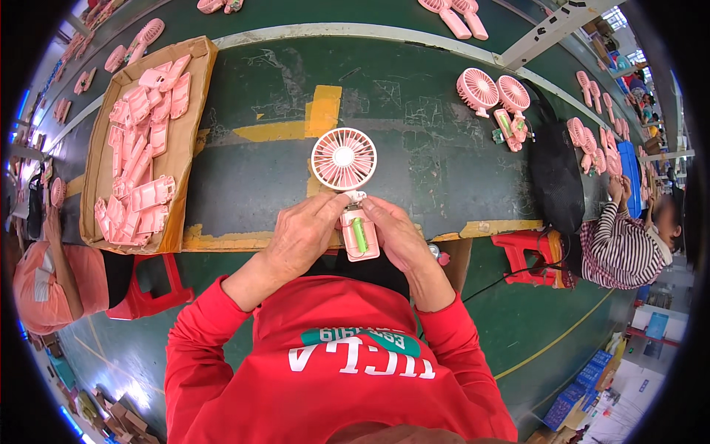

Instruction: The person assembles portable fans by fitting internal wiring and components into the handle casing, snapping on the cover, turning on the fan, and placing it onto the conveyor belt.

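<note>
A pink handheld fan [343, 157] with a round white-rimmed grille is held upright between my hands at the table's near edge. Its handle is uncovered, and a green battery [359, 234] shows inside the pink shell. My left hand [305, 231] grips the fan's neck from the left, thumb and fingers pressed at the joint under the head. From the right, my right hand [396, 231] closes on the same joint and the handle's upper side. The fingertips partly hide what lies at the neck.
A cardboard tray [194, 111] of pink shell pieces [140, 148] stands on the left. Two fan heads [494, 92] with open handles lie at the right, near a black bag [556, 174]. Co-workers sit at both sides; red stools [526, 255] stand by the table.
</note>
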The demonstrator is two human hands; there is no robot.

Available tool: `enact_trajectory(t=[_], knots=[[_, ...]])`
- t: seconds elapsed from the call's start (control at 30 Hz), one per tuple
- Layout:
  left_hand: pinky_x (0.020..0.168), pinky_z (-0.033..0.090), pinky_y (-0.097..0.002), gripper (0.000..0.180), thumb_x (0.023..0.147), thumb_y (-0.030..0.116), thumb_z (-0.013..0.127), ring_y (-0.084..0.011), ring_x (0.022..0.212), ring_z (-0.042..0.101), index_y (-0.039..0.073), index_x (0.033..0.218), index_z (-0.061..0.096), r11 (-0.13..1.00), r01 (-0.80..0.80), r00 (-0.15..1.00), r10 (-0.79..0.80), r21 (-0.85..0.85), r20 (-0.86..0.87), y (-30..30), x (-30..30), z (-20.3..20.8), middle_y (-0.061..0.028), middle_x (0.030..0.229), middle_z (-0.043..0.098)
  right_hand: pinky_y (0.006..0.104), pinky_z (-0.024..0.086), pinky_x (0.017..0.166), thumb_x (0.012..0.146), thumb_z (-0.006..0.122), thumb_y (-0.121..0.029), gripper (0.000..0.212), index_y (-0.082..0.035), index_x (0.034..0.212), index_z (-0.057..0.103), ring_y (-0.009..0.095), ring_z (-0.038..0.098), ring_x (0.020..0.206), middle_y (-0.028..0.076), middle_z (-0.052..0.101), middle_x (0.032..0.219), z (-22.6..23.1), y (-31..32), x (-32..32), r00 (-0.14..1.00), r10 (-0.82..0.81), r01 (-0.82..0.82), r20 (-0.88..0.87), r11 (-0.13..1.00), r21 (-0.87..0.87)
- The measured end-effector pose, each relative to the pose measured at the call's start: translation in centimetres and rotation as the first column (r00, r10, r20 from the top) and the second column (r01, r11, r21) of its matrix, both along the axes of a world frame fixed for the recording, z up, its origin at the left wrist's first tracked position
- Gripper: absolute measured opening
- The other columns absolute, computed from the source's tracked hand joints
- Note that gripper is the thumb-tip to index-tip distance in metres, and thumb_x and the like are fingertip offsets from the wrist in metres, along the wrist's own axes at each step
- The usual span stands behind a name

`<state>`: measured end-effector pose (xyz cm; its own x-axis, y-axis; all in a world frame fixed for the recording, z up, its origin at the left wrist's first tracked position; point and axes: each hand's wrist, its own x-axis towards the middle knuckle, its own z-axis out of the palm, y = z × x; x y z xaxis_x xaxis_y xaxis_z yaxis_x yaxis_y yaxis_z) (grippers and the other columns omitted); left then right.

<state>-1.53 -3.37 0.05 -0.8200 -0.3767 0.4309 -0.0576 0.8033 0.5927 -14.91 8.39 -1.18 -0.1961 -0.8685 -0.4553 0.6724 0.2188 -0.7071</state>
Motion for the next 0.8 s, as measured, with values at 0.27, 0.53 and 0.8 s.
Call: enact_trajectory(t=[0.27,0.53,0.8], knots=[[0.06,0.052,-0.0375,0.034,0.072,-0.005,0.06,-0.031,0.072,0.063,0.0,0.105,0.06,0.999,0.026,1.0,-0.025,-0.028,0.018,0.1,0.0,0.1,-0.0148,0.087,0.061,0.0246,0.05,0.076,0.097,0.043,-0.019,0.031,0.002,0.119,0.049,0.012,0.059,0.09,0.007,0.06,0.104,-0.1,0.1,-0.2,1.0,0.027,-0.028,-0.016,0.999,-0.045],[0.066,0.05,-0.0384,0.033,0.07,0.003,0.058,-0.029,0.082,0.058,-0.003,0.103,0.056,0.983,0.137,0.982,-0.117,-0.125,0.15,0.5,-0.1,0.7,-0.0126,0.088,0.052,0.0235,0.049,0.074,0.092,0.05,-0.005,0.029,0.001,0.121,0.047,0.008,0.057,0.087,0.003,0.058,0.101,0.1,0.2,0.3,0.992,0.051,-0.061,-0.116,0.995,-0.083],[0.064,0.05,-0.0407,0.027,0.068,0.001,0.059,-0.0316,0.08,0.058,-0.002,0.095,0.056,0.978,0.207,0.943,-0.192,-0.028,0.272,-0.1,-1.0,2.4,-0.0132,0.086,0.053,0.0224,0.047,0.074,0.093,0.049,-0.005,0.028,0.001,0.119,0.048,0.006,0.055,0.087,0.002,0.057,0.101,-0.1,0.2,0.6,0.973,0.051,-0.07,-0.227,0.995,-0.075]])
